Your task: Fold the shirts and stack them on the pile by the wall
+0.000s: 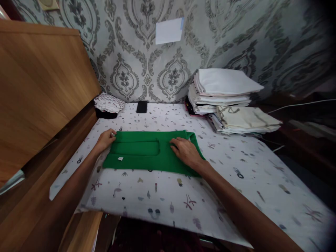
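A green cloth bag [147, 154] lies flat on the patterned table cover [162, 199], its strap folded over the body and a small white tag near its lower left. My left hand [105, 140] pinches the bag's upper left corner. My right hand [187, 152] lies on the bag's right part, palm down with its fingers slightly curled and pressing the cloth near the strap's end.
A tall stack of folded white cloths [223, 91] and a lower cream stack [244, 120] stand at the back right. A black phone [142, 106] lies by the wall. A small folded patterned pile [109, 105] sits back left beside a wooden panel [39, 87].
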Demonstrator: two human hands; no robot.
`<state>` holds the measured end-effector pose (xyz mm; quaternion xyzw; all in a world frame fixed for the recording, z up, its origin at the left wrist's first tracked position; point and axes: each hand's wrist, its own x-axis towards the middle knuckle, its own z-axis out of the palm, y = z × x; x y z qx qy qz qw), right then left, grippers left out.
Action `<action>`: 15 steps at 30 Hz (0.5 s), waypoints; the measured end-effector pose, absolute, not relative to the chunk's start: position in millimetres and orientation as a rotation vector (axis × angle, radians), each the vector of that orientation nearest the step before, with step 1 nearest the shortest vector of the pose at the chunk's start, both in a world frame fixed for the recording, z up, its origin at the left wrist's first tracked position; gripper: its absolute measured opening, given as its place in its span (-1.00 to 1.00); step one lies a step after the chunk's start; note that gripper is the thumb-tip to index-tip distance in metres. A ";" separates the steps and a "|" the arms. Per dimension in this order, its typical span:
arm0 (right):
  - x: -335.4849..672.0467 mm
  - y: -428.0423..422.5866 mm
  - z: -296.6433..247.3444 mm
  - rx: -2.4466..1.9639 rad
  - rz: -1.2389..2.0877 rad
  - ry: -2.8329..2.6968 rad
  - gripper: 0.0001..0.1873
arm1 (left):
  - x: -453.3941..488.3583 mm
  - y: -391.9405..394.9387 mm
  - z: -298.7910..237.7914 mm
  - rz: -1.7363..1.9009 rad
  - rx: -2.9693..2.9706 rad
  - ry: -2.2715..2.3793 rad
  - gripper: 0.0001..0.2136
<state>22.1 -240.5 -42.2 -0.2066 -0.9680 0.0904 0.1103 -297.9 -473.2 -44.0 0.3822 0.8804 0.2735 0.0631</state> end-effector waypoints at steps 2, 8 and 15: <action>22.2 -240.2 -40.6 -0.620 0.280 -2.838 -0.80 | -291.8 -477.2 -41.2 0.711 1.172 2.730 -0.80; 22.5 -242.5 -32.7 -0.629 0.281 -2.902 -0.81 | -237.9 -481.6 -27.2 0.604 1.563 2.764 -0.64; 44.7 -228.0 -16.8 -0.753 0.381 -2.482 -0.57 | -162.5 -447.4 -11.3 0.684 1.811 2.255 -0.70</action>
